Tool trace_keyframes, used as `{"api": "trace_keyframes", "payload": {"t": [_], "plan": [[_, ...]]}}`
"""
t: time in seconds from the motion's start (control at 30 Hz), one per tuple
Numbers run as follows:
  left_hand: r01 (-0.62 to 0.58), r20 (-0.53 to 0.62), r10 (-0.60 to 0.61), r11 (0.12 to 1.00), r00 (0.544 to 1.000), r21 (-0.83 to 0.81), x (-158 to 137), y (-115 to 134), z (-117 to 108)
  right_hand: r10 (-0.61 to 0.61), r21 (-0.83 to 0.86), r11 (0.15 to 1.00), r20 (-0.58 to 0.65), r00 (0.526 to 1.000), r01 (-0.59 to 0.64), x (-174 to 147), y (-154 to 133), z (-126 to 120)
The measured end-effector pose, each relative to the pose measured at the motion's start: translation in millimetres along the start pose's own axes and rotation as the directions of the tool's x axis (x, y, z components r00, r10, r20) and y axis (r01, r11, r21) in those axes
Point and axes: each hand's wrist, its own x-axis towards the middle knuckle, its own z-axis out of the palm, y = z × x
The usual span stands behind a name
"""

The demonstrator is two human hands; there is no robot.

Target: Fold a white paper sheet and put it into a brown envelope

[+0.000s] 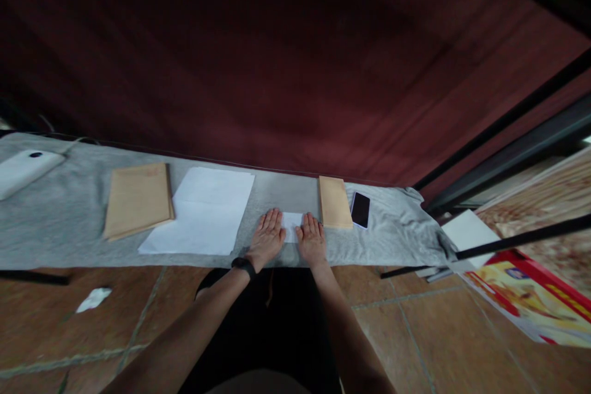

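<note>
A small white piece of paper [290,226] lies on the grey cloth in front of me, its side edges covered by my hands. My left hand [268,235] rests flat on its left part, fingers stretched out; a dark band circles that wrist. On the right part lies my right hand [312,239], also flat with straight fingers. Whether the paper is folded I cannot tell. To the left is a stack of large white sheets [207,209]. A narrow stack of brown envelopes [335,202] sits just right of my right hand.
A phone [361,209] lies beyond the narrow envelopes. Larger brown envelopes [139,198] and a white device [28,169] are farther left on the cloth-covered table [83,246]. A dark red wall rises behind. A colourful box [535,295] stands at the lower right.
</note>
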Motion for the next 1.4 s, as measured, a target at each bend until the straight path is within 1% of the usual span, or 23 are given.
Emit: {"api": "trace_keyframes", "payload": {"t": [0.1,0.17,0.3,0.47,0.6,0.73,0.87,0.97,1.07,1.13,1.17,1.2,1.27,1.3,1.33,1.4], "plan": [[0.044,0.007,-0.044,0.999,0.999,0.017,-1.7,0.1,-0.2,-0.001,-0.023,1.000,-0.016,1.000,0.001,-4.0,3.0,1.4],[0.065,0.033,-0.066,0.997,0.997,0.032,-2.6,0.2,-1.3,-0.004,-0.037,0.999,-0.021,1.000,0.003,-7.0,4.7,1.9],[0.072,0.091,-0.076,0.997,0.993,0.041,-3.8,0.3,-5.0,-0.014,-0.053,0.999,-0.027,1.000,0.013,-11.3,6.7,1.5],[0.090,0.105,-0.092,0.996,0.990,0.025,-4.3,0.8,-7.8,-0.012,-0.050,0.999,-0.030,0.999,0.011,-12.5,6.5,0.9],[0.113,0.092,-0.114,0.993,0.989,0.018,-9.8,-0.2,-10.3,-0.003,-0.048,0.999,-0.023,1.000,0.002,-12.0,5.9,1.6],[0.128,0.055,-0.129,0.992,0.990,0.019,-21.3,-3.7,-13.8,0.008,-0.034,0.999,-0.015,1.000,-0.008,-11.8,5.6,1.9],[0.142,0.026,-0.143,0.989,0.989,0.027,-33.4,-5.9,-16.4,0.017,-0.010,1.000,-0.032,0.999,-0.017,-12.5,5.9,3.5],[0.134,0.019,-0.135,0.990,0.991,0.036,-43.4,-6.8,-21.3,0.013,-0.002,1.000,-0.050,0.999,-0.013,-13.4,6.7,6.4],[0.093,0.019,-0.093,0.995,0.995,0.022,-53.4,-13.7,-33.2,0.003,0.002,1.000,-0.074,0.997,-0.002,-14.4,8.1,9.6],[0.060,-0.011,-0.060,0.998,0.998,0.001,-58.2,-26.9,-46.1,-0.013,0.002,1.000,-0.084,0.996,0.013,-14.9,9.4,11.6],[0.058,-0.043,-0.058,0.998,0.997,-0.008,-59.8,-37.3,-54.1,-0.020,-0.002,1.000,-0.087,0.996,0.020,-15.1,10.1,12.5],[0.087,-0.088,-0.088,0.996,0.992,-0.013,-60.8,-50.2,-62.9,-0.025,-0.006,1.000,-0.087,0.996,0.025,-15.3,10.7,13.4],[0.217,-0.168,-0.217,0.976,0.962,-0.024,-62.1,-83.5,-82.3,-0.029,-0.016,0.999,-0.088,0.996,0.028,-15.6,11.9,15.0],[0.301,-0.203,-0.300,0.953,0.932,-0.030,-62.8,-103.0,-92.5,-0.029,-0.019,0.999,-0.089,0.996,0.027,-15.7,12.3,15.8],[0.389,-0.235,-0.386,0.921,0.892,-0.036,-64.0,-123.6,-102.6,-0.028,-0.022,0.999,-0.091,0.995,0.026,-15.9,12.7,16.6],[0.562,-0.273,-0.556,0.825,0.786,-0.062,-68.7,-165.4,-121.3,-0.029,-0.028,0.999,-0.096,0.995,0.027,-16.4,13.2,17.9]]}}
